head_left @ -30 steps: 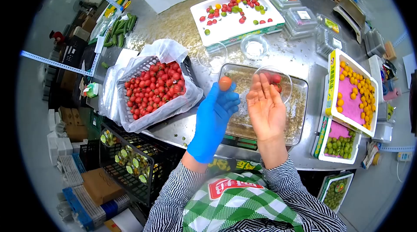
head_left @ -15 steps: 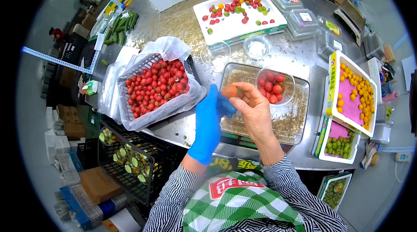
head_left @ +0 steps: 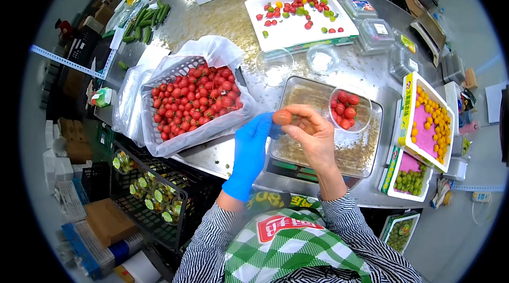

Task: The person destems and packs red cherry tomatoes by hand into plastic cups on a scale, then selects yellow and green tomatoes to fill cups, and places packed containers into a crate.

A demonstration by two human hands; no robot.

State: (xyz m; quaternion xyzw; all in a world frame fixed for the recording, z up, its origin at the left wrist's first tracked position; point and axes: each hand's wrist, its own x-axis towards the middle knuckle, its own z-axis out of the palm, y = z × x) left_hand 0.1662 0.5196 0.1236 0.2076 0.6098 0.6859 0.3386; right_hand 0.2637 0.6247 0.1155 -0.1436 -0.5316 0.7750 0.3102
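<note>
My right hand (head_left: pixel 317 142), bare, pinches an orange-red cherry tomato (head_left: pixel 282 117) between thumb and fingers. Close against the tomato's left side is my left hand (head_left: pixel 248 150) in a blue glove, its fingertips blurred and partly hidden. Both hands are over the near left part of a metal-topped scale (head_left: pixel 339 151). A clear round bowl (head_left: pixel 367 118) with several red tomatoes (head_left: pixel 344 108) stands on that scale, right of my right hand. Left of my gloved hand, a crate lined with white plastic (head_left: pixel 177 148) holds a heap of red cherry tomatoes (head_left: pixel 196 100).
Two clear bowls (head_left: pixel 274 68) (head_left: pixel 323 59) stand behind the scale. Beyond them is a white foam tray (head_left: pixel 291 34) of mixed tomatoes. Lidded clear boxes (head_left: pixel 375 35) and a box of yellow tomatoes (head_left: pixel 408 113) are at right. Cucumbers (head_left: pixel 146 22) lie far left.
The view has shifted slightly, moving the table items in frame. The tomato remains between my hands, my left fingers now closer beside it. The person's hands at the far white box have left view.
</note>
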